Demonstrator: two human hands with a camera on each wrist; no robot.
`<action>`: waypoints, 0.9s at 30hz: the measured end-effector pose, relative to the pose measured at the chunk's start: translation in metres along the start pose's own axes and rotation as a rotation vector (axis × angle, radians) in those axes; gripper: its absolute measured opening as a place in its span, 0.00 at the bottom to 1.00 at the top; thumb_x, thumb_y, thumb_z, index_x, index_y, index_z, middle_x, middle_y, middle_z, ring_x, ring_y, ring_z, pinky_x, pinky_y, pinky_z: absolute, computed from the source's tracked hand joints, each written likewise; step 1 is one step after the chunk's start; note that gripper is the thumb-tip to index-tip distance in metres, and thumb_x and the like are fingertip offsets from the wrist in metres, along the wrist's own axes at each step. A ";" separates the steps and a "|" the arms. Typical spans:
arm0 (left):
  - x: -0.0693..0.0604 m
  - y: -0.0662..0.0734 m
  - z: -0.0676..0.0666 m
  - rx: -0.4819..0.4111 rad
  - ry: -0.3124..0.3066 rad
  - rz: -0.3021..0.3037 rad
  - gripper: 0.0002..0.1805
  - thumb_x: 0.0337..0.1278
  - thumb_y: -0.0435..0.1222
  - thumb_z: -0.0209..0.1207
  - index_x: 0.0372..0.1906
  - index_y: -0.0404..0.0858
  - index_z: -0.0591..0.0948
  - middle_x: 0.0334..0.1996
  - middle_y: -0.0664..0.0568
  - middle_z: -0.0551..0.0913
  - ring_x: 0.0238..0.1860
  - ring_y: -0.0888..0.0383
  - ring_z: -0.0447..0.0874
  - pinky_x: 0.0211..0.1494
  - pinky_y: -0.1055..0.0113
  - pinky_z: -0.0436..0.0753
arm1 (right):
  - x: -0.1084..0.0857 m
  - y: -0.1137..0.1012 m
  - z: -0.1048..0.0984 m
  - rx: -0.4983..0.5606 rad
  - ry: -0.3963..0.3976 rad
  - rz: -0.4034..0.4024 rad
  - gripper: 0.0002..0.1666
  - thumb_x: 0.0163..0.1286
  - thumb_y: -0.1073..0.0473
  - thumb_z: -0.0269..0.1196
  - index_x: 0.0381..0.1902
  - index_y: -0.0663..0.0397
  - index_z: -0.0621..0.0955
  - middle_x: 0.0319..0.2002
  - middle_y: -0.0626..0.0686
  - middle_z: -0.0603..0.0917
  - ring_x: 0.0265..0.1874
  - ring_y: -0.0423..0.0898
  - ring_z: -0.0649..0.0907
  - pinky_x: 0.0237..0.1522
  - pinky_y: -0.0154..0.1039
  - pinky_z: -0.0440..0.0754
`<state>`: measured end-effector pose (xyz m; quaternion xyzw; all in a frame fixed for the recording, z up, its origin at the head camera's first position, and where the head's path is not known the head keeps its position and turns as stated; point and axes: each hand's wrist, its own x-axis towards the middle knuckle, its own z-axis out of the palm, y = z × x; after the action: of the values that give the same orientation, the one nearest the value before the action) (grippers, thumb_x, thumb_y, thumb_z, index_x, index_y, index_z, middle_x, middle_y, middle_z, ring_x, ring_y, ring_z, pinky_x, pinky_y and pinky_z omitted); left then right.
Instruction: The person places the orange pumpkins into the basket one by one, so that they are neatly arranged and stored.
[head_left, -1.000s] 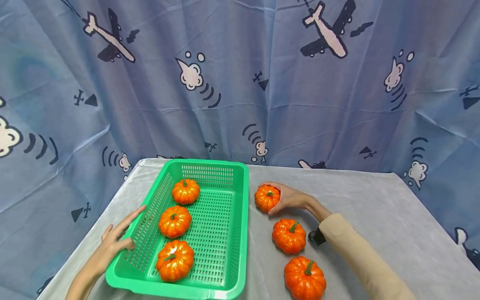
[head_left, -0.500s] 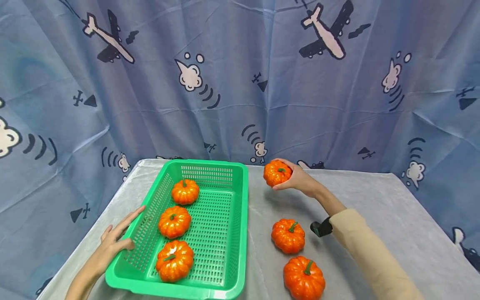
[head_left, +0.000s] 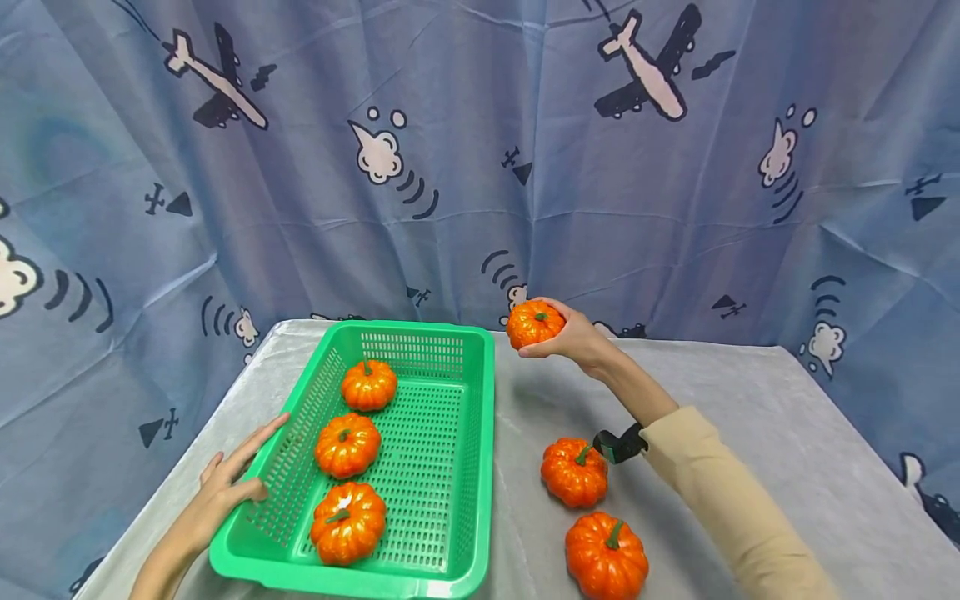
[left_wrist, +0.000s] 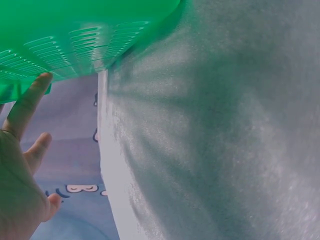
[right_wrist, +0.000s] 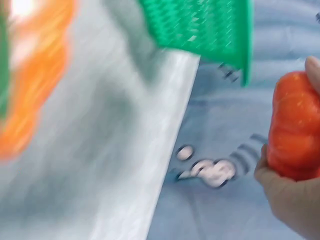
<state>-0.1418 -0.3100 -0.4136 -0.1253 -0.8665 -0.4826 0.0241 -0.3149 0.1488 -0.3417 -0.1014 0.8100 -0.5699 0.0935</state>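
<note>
Several small orange pumpkins are in the head view. My right hand (head_left: 576, 335) grips one pumpkin (head_left: 534, 323) from its right side, raised above the table just beyond the basket's right rim. The right wrist view shows the same pumpkin (right_wrist: 296, 127) between thumb and fingers. Three more pumpkins lie along the left half of the green basket (head_left: 487, 467): a far one (head_left: 368, 385), a middle one (head_left: 347, 446) and a near one (head_left: 348, 524). My left hand (head_left: 221, 492) rests on the basket's left rim, fingers spread and fairly straight; its fingertip touches the basket's wall (left_wrist: 90, 37).
Right of the basket, two pumpkins stand on the grey-white tablecloth (head_left: 720, 417): one (head_left: 574, 473) beneath my right wrist, another (head_left: 606, 557) nearer the front. A blue curtain (head_left: 465, 150) with printed planes hangs behind the table.
My right hand has lifted the pumpkin off the table, first up and slightly right, then left towards the basket's far right corner. The left hand and basket have stayed put.
</note>
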 end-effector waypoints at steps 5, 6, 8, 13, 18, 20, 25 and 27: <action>-0.001 0.000 -0.001 -0.002 -0.002 -0.009 0.45 0.42 0.30 0.51 0.74 0.50 0.60 0.72 0.39 0.56 0.68 0.33 0.51 0.57 0.27 0.24 | 0.000 -0.026 0.018 0.035 -0.011 -0.021 0.50 0.49 0.69 0.72 0.69 0.56 0.63 0.60 0.61 0.70 0.52 0.55 0.72 0.47 0.41 0.78; -0.001 0.000 -0.001 -0.003 -0.002 -0.012 0.45 0.42 0.30 0.51 0.74 0.50 0.60 0.72 0.39 0.56 0.68 0.32 0.51 0.57 0.27 0.24 | 0.000 -0.031 0.022 0.036 -0.021 -0.027 0.50 0.49 0.69 0.72 0.69 0.56 0.63 0.60 0.61 0.70 0.52 0.55 0.72 0.46 0.40 0.78; -0.001 0.001 -0.001 -0.003 -0.001 -0.011 0.45 0.42 0.30 0.51 0.74 0.50 0.60 0.72 0.39 0.56 0.68 0.31 0.50 0.57 0.27 0.24 | 0.000 -0.040 0.030 0.039 -0.039 -0.032 0.49 0.49 0.69 0.72 0.68 0.56 0.64 0.59 0.61 0.70 0.51 0.55 0.72 0.45 0.40 0.78; 0.000 0.001 0.000 -0.003 0.002 0.006 0.45 0.41 0.30 0.50 0.74 0.50 0.60 0.72 0.38 0.56 0.67 0.28 0.51 0.57 0.27 0.24 | 0.002 -0.057 0.050 0.037 -0.099 -0.043 0.49 0.48 0.69 0.72 0.68 0.54 0.65 0.58 0.60 0.70 0.51 0.54 0.72 0.45 0.42 0.79; 0.000 0.000 0.001 -0.013 0.002 0.018 0.45 0.41 0.29 0.51 0.74 0.49 0.60 0.72 0.37 0.55 0.67 0.28 0.51 0.57 0.27 0.23 | 0.008 -0.066 0.070 0.054 -0.136 -0.064 0.47 0.46 0.70 0.73 0.66 0.54 0.67 0.56 0.59 0.72 0.52 0.54 0.73 0.50 0.45 0.77; -0.001 0.000 0.001 -0.019 0.002 0.019 0.45 0.42 0.29 0.51 0.74 0.49 0.60 0.72 0.37 0.55 0.68 0.27 0.50 0.57 0.27 0.23 | 0.011 -0.067 0.078 0.053 -0.143 -0.068 0.47 0.45 0.70 0.74 0.64 0.53 0.69 0.56 0.59 0.73 0.52 0.53 0.73 0.51 0.45 0.77; -0.001 0.000 0.002 -0.022 0.006 0.022 0.45 0.42 0.29 0.50 0.74 0.50 0.60 0.72 0.38 0.56 0.68 0.28 0.51 0.57 0.27 0.23 | 0.016 -0.067 0.095 0.038 -0.155 -0.062 0.46 0.43 0.70 0.75 0.62 0.51 0.71 0.54 0.57 0.75 0.51 0.52 0.75 0.49 0.44 0.79; 0.000 0.000 0.002 -0.020 0.010 0.027 0.45 0.42 0.29 0.50 0.74 0.50 0.61 0.72 0.39 0.56 0.68 0.29 0.51 0.57 0.27 0.24 | 0.018 -0.066 0.102 0.030 -0.156 -0.063 0.45 0.42 0.70 0.75 0.61 0.51 0.72 0.53 0.58 0.76 0.50 0.52 0.75 0.48 0.43 0.79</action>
<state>-0.1416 -0.3080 -0.4151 -0.1345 -0.8597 -0.4915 0.0337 -0.3010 0.0304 -0.3137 -0.1696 0.7881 -0.5749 0.1398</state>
